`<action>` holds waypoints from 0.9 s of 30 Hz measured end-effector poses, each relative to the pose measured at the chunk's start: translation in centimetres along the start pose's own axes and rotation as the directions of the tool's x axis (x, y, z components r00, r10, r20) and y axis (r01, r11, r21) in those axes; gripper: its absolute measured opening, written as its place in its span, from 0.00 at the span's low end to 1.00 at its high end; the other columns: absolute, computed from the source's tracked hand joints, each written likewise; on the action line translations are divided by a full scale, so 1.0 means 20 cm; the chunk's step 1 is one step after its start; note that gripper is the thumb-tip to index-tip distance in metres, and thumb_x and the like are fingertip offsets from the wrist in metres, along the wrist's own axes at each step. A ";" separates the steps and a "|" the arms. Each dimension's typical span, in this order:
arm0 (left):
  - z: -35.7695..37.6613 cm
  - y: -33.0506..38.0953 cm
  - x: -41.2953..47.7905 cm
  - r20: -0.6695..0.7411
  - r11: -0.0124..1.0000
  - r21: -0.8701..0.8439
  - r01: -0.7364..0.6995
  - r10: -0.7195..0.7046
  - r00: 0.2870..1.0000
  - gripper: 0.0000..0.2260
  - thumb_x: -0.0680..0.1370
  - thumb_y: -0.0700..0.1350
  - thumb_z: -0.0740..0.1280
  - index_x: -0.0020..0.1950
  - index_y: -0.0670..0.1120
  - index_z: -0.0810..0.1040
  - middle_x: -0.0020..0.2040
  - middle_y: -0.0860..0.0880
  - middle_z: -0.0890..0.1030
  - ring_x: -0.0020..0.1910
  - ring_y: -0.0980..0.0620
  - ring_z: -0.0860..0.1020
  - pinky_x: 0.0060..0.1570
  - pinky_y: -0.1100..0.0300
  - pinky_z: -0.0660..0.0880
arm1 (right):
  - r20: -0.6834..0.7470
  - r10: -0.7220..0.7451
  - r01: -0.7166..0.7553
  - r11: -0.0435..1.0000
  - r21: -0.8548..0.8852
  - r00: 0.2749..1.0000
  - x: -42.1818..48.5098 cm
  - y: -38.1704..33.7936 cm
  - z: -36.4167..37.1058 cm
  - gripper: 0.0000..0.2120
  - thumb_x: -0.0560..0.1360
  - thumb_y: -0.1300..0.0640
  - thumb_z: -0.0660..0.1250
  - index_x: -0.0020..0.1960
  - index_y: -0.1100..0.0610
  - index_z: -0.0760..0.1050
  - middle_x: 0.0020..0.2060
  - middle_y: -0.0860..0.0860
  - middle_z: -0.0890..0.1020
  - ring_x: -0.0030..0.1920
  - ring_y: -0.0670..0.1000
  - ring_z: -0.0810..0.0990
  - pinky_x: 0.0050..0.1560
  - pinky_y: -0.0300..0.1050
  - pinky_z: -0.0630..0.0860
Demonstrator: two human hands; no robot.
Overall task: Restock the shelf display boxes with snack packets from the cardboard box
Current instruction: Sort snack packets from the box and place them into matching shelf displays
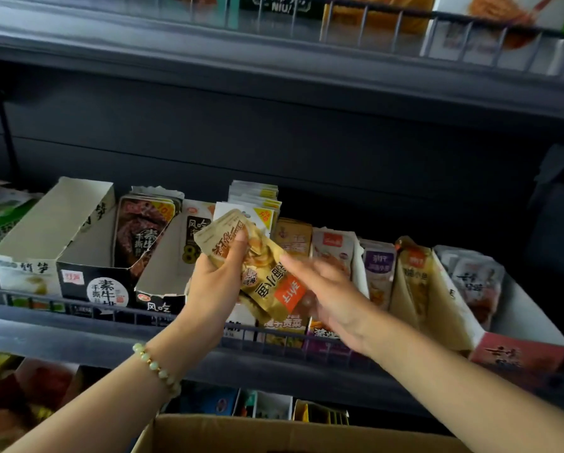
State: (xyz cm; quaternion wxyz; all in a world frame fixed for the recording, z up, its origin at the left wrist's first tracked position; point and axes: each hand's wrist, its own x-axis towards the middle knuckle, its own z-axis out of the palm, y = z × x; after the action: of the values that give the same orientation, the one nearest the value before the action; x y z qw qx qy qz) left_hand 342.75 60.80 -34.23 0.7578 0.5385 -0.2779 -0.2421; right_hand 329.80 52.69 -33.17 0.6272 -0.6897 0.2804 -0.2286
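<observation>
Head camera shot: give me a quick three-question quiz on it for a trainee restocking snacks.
1. True or false: the left hand grips gold packets.
2. Where is the cardboard box? A: on the top shelf. B: at the bottom edge of the view. C: inside a display box.
3. Fill in: the bracelet is on the ___ wrist.
Key: 1 true; 2 B; 3 left.

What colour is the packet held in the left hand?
The packet is golden with an orange patch; head view.
</observation>
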 end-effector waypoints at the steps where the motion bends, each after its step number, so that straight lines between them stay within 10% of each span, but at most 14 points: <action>1: 0.04 0.01 -0.04 0.009 0.999 -0.035 -0.027 0.028 1.000 0.15 0.78 0.55 0.64 0.55 0.44 0.78 0.44 0.49 0.85 0.42 0.54 0.84 0.35 0.62 0.78 | 0.063 0.072 -0.079 0.989 0.126 0.995 -0.04 0.01 0.00 0.29 0.64 0.43 0.71 0.61 0.55 0.75 0.52 0.53 0.84 0.49 0.50 0.82 0.44 0.42 0.80; 15: 0.28 0.07 -0.37 0.394 0.991 0.119 0.068 -0.110 0.913 0.14 0.77 0.50 0.65 0.48 0.41 0.83 0.44 0.44 0.86 0.43 0.49 0.84 0.44 0.61 0.80 | -0.185 0.069 0.000 0.936 0.352 0.980 -0.47 0.02 -0.46 0.19 0.68 0.57 0.70 0.58 0.58 0.77 0.52 0.56 0.84 0.54 0.55 0.82 0.55 0.48 0.79; 20: 0.40 0.07 -0.43 0.543 0.949 -0.063 0.309 -0.227 0.809 0.11 0.77 0.47 0.63 0.47 0.41 0.83 0.44 0.43 0.85 0.39 0.53 0.83 0.42 0.63 0.81 | -0.057 0.081 -0.035 0.830 0.557 0.995 -0.56 0.02 -0.56 0.18 0.70 0.58 0.69 0.59 0.56 0.77 0.54 0.58 0.83 0.45 0.54 0.85 0.38 0.43 0.83; 27: 0.57 0.01 -0.45 0.610 0.949 0.015 0.314 -0.257 0.749 0.12 0.76 0.40 0.65 0.59 0.41 0.74 0.49 0.41 0.85 0.45 0.50 0.84 0.40 0.63 0.81 | -0.180 0.041 0.033 0.920 0.391 0.983 -0.60 0.03 -0.78 0.19 0.69 0.57 0.70 0.59 0.59 0.76 0.49 0.56 0.85 0.47 0.52 0.85 0.42 0.44 0.83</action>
State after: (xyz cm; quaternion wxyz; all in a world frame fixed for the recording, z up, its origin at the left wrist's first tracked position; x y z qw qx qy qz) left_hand 328.46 59.20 -32.48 0.6061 0.4345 -0.4086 -0.5262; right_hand 310.36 49.21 -31.71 0.7244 -0.5251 0.2874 -0.3418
